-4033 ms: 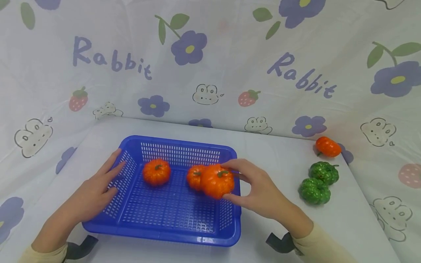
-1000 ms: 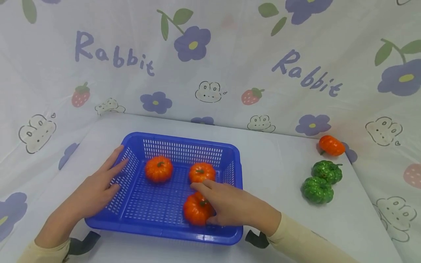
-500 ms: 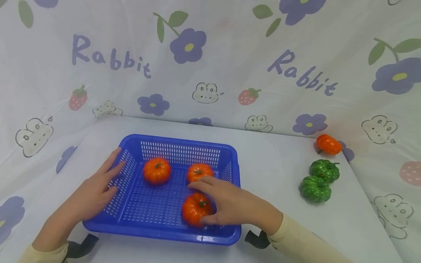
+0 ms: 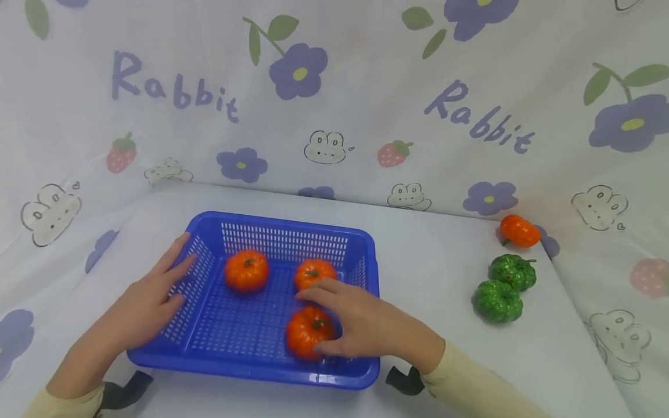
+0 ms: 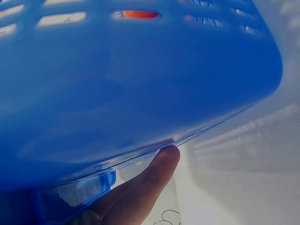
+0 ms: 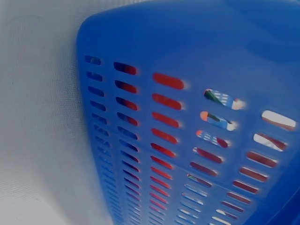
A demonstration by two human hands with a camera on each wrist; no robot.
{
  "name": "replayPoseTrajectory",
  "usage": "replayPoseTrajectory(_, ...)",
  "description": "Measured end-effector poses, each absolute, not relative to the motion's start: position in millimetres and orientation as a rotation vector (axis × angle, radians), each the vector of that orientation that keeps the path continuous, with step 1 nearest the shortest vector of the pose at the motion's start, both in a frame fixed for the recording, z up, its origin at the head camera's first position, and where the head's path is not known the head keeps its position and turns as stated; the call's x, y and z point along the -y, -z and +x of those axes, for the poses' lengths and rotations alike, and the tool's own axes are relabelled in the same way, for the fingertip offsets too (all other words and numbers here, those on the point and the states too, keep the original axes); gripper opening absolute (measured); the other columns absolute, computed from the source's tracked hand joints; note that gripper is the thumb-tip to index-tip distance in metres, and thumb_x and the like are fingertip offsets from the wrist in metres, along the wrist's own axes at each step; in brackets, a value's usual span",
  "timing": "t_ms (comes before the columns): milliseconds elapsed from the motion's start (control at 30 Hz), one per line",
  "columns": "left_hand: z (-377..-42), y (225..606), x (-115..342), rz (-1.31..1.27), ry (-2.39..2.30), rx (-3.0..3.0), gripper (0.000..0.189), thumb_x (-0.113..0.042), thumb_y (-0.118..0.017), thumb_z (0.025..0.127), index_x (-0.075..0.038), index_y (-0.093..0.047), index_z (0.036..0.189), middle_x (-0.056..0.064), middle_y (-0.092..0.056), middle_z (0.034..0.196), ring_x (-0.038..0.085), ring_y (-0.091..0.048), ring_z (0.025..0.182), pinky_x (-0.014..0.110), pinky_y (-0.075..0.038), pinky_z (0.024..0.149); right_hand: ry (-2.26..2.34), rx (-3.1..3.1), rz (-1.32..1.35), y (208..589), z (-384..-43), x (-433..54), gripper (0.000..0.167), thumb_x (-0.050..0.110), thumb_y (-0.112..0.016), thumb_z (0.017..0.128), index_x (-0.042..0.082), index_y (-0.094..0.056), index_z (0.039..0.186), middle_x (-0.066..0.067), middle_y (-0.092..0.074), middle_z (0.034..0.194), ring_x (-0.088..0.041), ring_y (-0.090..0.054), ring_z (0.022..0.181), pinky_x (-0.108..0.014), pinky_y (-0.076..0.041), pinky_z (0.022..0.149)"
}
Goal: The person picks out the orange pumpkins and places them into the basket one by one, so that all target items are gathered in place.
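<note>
My left hand (image 4: 144, 306) rests on the left rim of the blue plastic basket (image 4: 251, 374), fingers straight and spread; a finger touches the rim in the left wrist view. In the basket's near right corner, my right hand (image 4: 360, 319) holds an orange toy pumpkin (image 4: 305, 335), thumb on its near side and fingers curled over its far side. Just beyond that hand sits a second orange pumpkin (image 4: 313, 273), partly covered by the fingers. A third orange pumpkin (image 4: 247, 271) lies at the back left of the basket. The right wrist view shows the slotted basket wall (image 6: 154, 117), hiding the hand.
At the right of the white table (image 4: 428, 290), two glittery green pumpkins (image 4: 499, 302) touch each other. Behind them an orange pumpkin (image 4: 520, 231) lies on its side by the back edge. A printed curtain (image 4: 355, 87) hangs behind the table.
Since the earliest frame, my right hand has brought its pumpkin down toward the basket's near right corner. Over the last second its thumb has slid slightly left along the pumpkin. My left hand has stayed put.
</note>
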State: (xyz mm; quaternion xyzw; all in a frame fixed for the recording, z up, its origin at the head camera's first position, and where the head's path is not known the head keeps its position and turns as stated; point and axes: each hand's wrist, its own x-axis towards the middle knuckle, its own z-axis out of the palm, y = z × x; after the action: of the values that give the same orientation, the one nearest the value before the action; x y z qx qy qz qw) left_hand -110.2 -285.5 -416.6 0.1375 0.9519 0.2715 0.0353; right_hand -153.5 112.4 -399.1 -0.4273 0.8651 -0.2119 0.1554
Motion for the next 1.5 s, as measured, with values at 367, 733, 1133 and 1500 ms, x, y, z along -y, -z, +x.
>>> replayPoseTrajectory(367, -107, 424, 290, 0.399, -0.856, -2.919, 0.068, 0.001, -0.06, 0.102, 0.006, -0.035, 0.165, 0.006, 0.008, 0.182, 0.058, -0.037, 0.15, 0.074, -0.04, 0.112, 0.71, -2.44, -1.249, 399, -154, -113, 0.072, 0.043, -0.084, 0.093, 0.026, -0.055, 0.157, 0.006, -0.054, 0.157, -0.017, -0.054, 0.142, -0.049, -0.047, 0.118)
replayPoseTrajectory(733, -107, 423, 288, 0.43, -0.864, -2.931, 0.069, 0.002, -0.06, 0.101, 0.007, -0.036, 0.165, 0.007, 0.005, 0.183, 0.058, -0.037, 0.15, 0.074, -0.04, 0.112, 0.86, -2.487, -1.173, 383, -153, -125, 0.072, 0.043, -0.086, 0.092, 0.027, -0.057, 0.157, 0.01, -0.049, 0.161, -0.018, -0.043, 0.152, -0.053, -0.046, 0.118)
replayPoseTrajectory(1133, -111, 418, 286, 0.415, -0.852, -2.914, 0.069, 0.0, -0.06, 0.103, 0.004, -0.034, 0.167, 0.004, 0.008, 0.183, 0.057, -0.035, 0.151, 0.074, -0.039, 0.112, 1.012, -2.628, -1.283, 368, -159, -149, 0.073, 0.033, -0.089, 0.089, 0.026, -0.058, 0.155, 0.004, -0.054, 0.157, -0.021, -0.051, 0.145, -0.056, -0.052, 0.112)
replayPoseTrajectory(1500, -113, 416, 284, 0.418, -0.847, -2.918, 0.068, 0.0, -0.06, 0.103, 0.005, -0.035, 0.166, 0.005, 0.008, 0.182, 0.057, -0.035, 0.151, 0.074, -0.039, 0.112, 1.11, -2.678, -1.288, 360, -161, -166, 0.069, 0.029, -0.086, 0.092, 0.024, -0.058, 0.155, 0.004, -0.056, 0.156, -0.022, -0.051, 0.146, -0.058, -0.048, 0.115)
